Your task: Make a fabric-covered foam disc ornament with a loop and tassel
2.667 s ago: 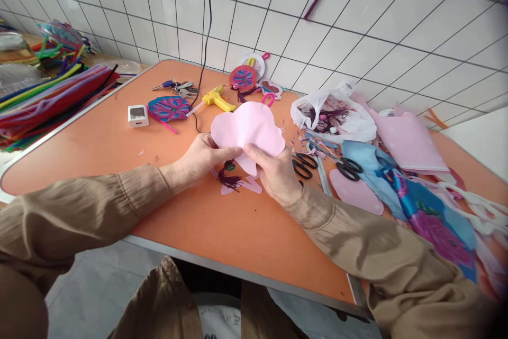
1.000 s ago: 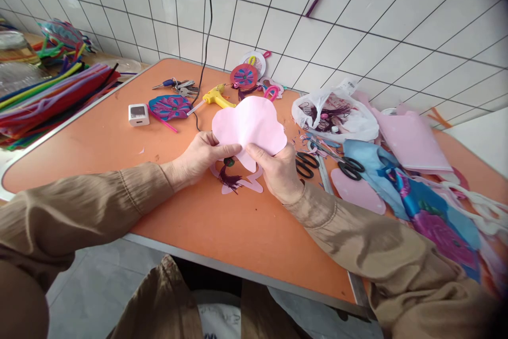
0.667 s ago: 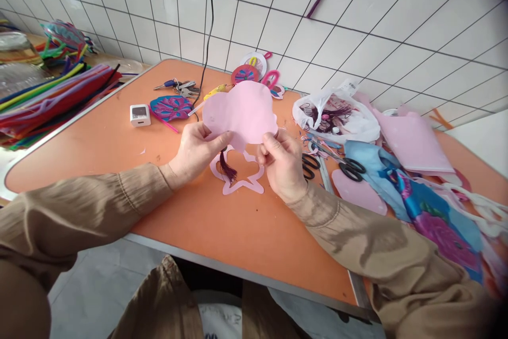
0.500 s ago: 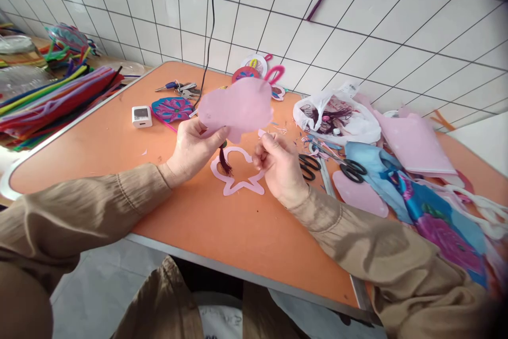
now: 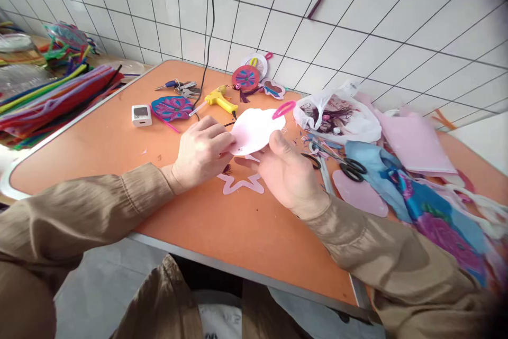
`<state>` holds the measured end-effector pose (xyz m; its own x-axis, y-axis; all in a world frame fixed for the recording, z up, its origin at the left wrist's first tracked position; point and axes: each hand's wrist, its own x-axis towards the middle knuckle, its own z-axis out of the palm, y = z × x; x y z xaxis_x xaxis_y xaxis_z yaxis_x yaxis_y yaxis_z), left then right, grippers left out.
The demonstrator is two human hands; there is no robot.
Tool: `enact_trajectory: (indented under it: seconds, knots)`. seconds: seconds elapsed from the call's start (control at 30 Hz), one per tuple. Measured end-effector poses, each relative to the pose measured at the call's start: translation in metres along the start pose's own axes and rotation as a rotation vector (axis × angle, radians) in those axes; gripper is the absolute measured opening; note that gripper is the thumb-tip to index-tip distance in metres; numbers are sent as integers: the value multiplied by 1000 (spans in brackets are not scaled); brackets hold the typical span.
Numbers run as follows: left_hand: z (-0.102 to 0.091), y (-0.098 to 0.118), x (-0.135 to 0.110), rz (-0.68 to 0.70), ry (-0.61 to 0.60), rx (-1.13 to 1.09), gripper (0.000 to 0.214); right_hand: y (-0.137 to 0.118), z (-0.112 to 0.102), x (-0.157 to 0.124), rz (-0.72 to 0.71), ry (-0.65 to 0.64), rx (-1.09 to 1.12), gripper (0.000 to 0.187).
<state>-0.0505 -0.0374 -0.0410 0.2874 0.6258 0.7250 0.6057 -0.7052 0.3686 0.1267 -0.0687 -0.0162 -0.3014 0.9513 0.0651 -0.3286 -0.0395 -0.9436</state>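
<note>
Above bench centre: pale pink cut-out [image 5: 256,130] is held over the orange bench [image 5: 99,143]; a pink loop [image 5: 283,110] is seen at its far edge.
Left hand [image 5: 204,149]: closed on the cut-out's left edge.
Right hand [image 5: 288,172]: thumb pressed on the right edge, piece gripped.
Beneath: pink star outline [image 5: 241,185], laid flat.
Behind: yellow glue gun [image 5: 218,98], apart.

At centre frame your cut-out [image 5: 254,130] is pale pink, with a hot-pink loop [image 5: 283,109] at its upper right. Below it the star outline [image 5: 240,184] is pink too, on your plain orange table [image 5: 119,143]. Upper centre, the glue gun [image 5: 220,100] is yellow; left of it, the oval piece [image 5: 171,108] is blue with a purple flower pattern.
</note>
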Motion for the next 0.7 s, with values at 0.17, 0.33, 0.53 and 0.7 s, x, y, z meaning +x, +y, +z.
enact_trajectory:
  seconds: [0.17,0.33,0.53,0.7]
  knots:
    - [6,-11,-7,250,-7,303,15,3,2,3,14,91,39,31]
    - [2,-9,-3,83,11,130,16,3,2,0,2,73,62,38]
    - [-9,-1,8,-446,37,-444,13,7,-16,12,-239,266,-93,43]
    - [-10,-5,16,-652,129,-953,27,16,-33,31,-195,389,-179,30]
